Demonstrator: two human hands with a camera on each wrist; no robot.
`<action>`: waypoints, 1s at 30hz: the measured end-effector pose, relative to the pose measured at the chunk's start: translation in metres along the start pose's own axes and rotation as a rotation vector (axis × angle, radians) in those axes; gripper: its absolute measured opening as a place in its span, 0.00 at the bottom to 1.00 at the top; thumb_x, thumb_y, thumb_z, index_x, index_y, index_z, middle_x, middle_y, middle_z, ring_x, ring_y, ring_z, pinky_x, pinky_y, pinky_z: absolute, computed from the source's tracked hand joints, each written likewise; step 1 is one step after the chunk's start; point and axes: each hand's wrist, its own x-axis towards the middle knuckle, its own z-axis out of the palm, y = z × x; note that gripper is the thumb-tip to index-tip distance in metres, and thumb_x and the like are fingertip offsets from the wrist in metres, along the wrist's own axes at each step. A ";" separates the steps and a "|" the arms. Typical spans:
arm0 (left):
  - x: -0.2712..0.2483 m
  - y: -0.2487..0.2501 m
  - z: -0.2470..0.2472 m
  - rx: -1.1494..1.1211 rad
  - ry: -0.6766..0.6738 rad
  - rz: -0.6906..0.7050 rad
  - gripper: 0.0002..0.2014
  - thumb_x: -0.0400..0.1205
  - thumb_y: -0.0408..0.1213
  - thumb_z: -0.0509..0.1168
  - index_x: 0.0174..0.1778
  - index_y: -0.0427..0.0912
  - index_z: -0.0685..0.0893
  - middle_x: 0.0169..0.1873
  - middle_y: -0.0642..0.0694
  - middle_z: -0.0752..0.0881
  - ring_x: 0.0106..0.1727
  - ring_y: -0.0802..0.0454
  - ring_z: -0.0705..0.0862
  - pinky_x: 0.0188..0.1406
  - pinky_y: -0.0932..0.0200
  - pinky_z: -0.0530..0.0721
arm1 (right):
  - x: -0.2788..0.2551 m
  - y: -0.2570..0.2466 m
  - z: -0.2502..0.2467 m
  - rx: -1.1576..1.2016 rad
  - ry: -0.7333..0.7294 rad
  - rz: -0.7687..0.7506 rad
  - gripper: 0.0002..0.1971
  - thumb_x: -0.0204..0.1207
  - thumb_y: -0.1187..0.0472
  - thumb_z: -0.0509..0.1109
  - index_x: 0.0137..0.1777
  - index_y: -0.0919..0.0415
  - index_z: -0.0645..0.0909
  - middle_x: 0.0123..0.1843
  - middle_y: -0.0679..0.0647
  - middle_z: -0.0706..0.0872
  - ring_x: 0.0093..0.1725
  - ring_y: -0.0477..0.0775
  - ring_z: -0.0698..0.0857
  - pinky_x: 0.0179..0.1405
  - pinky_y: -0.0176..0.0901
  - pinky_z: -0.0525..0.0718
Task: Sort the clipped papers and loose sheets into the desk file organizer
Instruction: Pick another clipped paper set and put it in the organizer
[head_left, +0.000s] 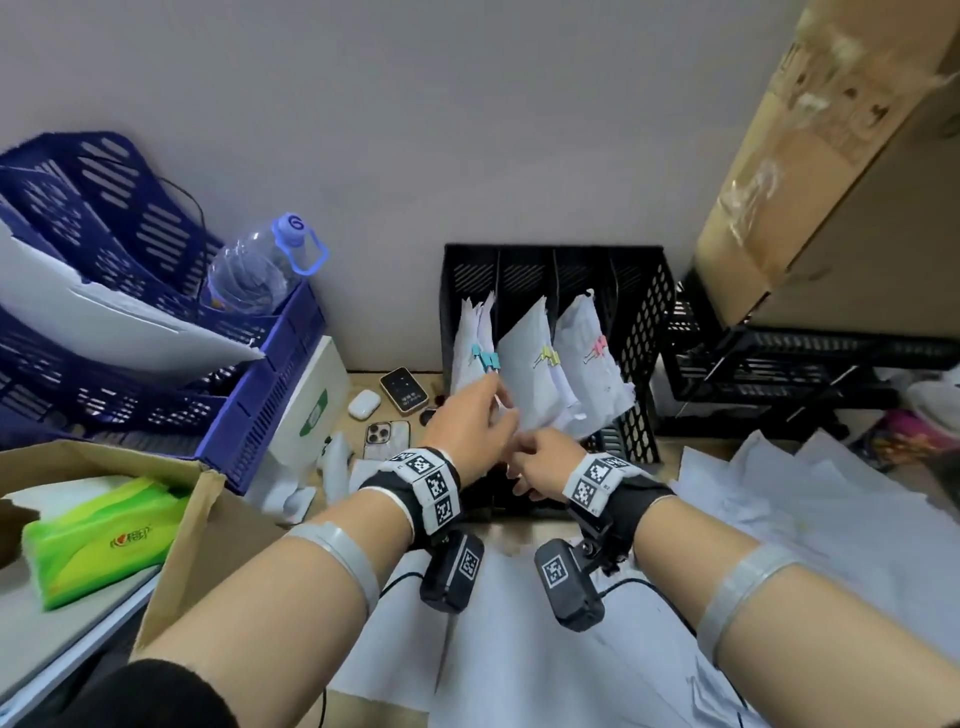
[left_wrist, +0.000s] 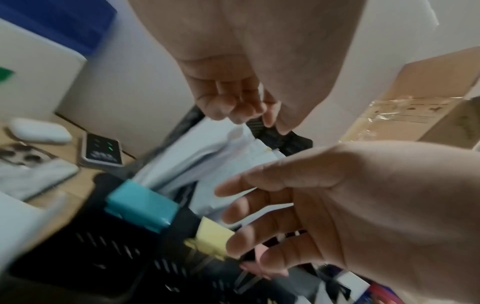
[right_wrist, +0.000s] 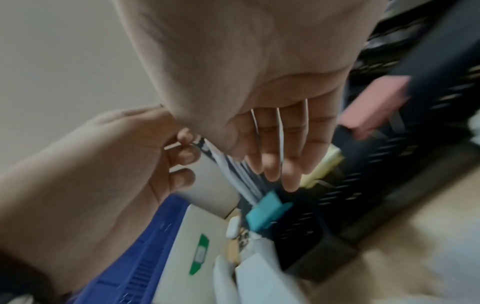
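Your left hand (head_left: 475, 421) is at the front of the organizer (head_left: 639, 322), its fingers curled at the edge of the papers in the left slot; whether it really pinches a sheet, I cannot tell, because the wrist views are blurred. Your right hand (head_left: 543, 460) is just beside it, a little lower, before the middle slot. Its fingers look relaxed and almost straight, and they seem to hold nothing.

The organizer stands on the bench (head_left: 363, 379) against the wall. 3 of its slots carry papers. The left bundle has a blue clip (head_left: 488, 359), the middle one a yellow clip (head_left: 548, 356), and the right one a pink clip (head_left: 598, 347). The slot at the far right looks without papers.

So I judge the clipped papers are mostly sorted. What is left are the loose sheets (head_left: 810, 499): many lie flat on the bench at your right and also in front of you, under your forearms. They are not yet in any slot. Probably you are now tidying the left bundle, and the loose sheets come after.
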 end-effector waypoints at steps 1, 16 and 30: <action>-0.002 0.008 0.010 -0.042 -0.048 0.031 0.05 0.83 0.46 0.65 0.47 0.50 0.79 0.34 0.49 0.85 0.37 0.48 0.82 0.41 0.51 0.84 | -0.008 0.014 -0.003 0.024 0.022 0.016 0.09 0.80 0.61 0.61 0.45 0.53 0.83 0.40 0.55 0.88 0.32 0.54 0.88 0.28 0.42 0.86; -0.041 0.098 0.226 -0.111 -0.811 -0.094 0.19 0.82 0.39 0.69 0.68 0.40 0.81 0.54 0.39 0.91 0.48 0.45 0.90 0.53 0.48 0.92 | -0.172 0.297 -0.095 0.123 0.440 0.677 0.18 0.76 0.62 0.66 0.67 0.57 0.78 0.70 0.60 0.79 0.57 0.58 0.83 0.52 0.39 0.78; -0.046 0.130 0.346 0.008 -0.627 -0.257 0.22 0.81 0.40 0.70 0.69 0.40 0.74 0.59 0.39 0.86 0.60 0.39 0.85 0.60 0.51 0.81 | -0.181 0.413 -0.122 0.114 0.276 0.675 0.23 0.62 0.49 0.65 0.58 0.55 0.76 0.55 0.52 0.88 0.50 0.53 0.87 0.54 0.45 0.86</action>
